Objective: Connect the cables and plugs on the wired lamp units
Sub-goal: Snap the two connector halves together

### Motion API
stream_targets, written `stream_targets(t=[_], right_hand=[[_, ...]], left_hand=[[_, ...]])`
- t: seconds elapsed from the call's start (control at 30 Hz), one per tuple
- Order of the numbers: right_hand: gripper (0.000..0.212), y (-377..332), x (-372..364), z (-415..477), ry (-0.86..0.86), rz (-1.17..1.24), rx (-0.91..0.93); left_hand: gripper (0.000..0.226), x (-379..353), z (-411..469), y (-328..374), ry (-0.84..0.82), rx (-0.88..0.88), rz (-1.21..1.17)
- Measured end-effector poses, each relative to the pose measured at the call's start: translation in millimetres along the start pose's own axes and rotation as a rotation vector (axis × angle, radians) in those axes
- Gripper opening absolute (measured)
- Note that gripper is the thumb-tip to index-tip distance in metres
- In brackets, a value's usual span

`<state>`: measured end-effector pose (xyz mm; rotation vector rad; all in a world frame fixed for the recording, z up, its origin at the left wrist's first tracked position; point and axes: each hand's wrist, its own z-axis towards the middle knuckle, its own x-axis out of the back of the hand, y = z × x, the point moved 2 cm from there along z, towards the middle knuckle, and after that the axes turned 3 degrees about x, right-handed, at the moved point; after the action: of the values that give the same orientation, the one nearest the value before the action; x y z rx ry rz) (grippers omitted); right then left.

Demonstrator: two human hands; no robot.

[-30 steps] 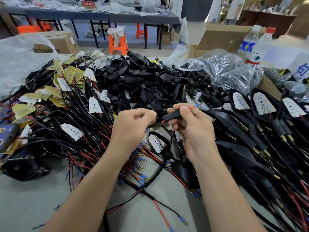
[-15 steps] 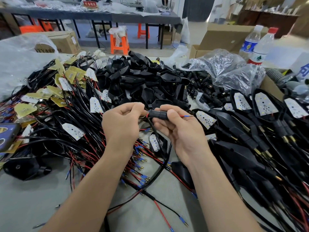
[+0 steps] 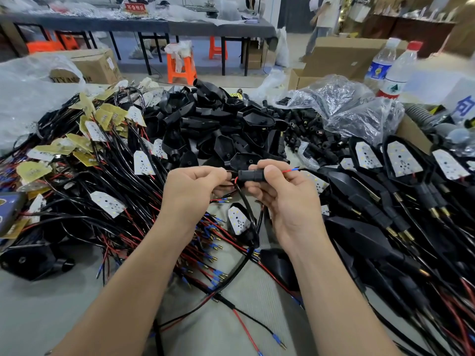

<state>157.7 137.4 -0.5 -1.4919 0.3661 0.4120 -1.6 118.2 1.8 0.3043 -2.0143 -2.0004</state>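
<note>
Fingers (image 3: 267, 168) of right hand (image 3: 285, 199): curled round a short black plug (image 3: 250, 175), thumb and forefinger pinching it, held level above the counter (image 3: 38, 304). Thin red-and-blue wire (image 3: 293, 170) poking out of the plug's right end, past the thumb.

Left hand (image 3: 192, 194): fingers bent inward, tips pinching the black cable (image 3: 248, 204) at the plug's left end; exact grip partly hidden behind the knuckles. Same cable dropping between both wrists down to the counter, splitting near the front edge into red and black leads with blue-sleeved tips.

Small white lamp board (image 3: 237, 218) lying just under the hands.

To the left, tangled heap of wired boards (image 3: 102, 176), some white, some yellow. Behind the hands, pile of empty black shells (image 3: 205, 124); beside it, loose connectors (image 3: 308, 129) and crumpled clear bags (image 3: 339, 98). To the right, rows of assembled lamp units (image 3: 401, 160), boards seated in shells. Two water bottles (image 3: 395, 70) far right, at the back.
</note>
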Motion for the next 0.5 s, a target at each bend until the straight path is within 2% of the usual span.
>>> stream_targets(t=[0.27,0.4,0.5], right_hand=[[0.014,0.3,1.5,-0.2,-0.01,-0.029,0.003],[0.014,-2.7,3.6,1.4,0.01,-0.019,0.017],[0.014,-2.0,3.9,1.3,0.006,-0.023,0.038]], left_hand=[[0.033,-1.2,-4.5,0.8,-0.169,-0.066,0.191],[0.04,-1.3,-1.6,-0.9,-0.192,-0.004,0.114],[0.037,1.4,0.9,-3.9,-0.23,-0.001,0.158]])
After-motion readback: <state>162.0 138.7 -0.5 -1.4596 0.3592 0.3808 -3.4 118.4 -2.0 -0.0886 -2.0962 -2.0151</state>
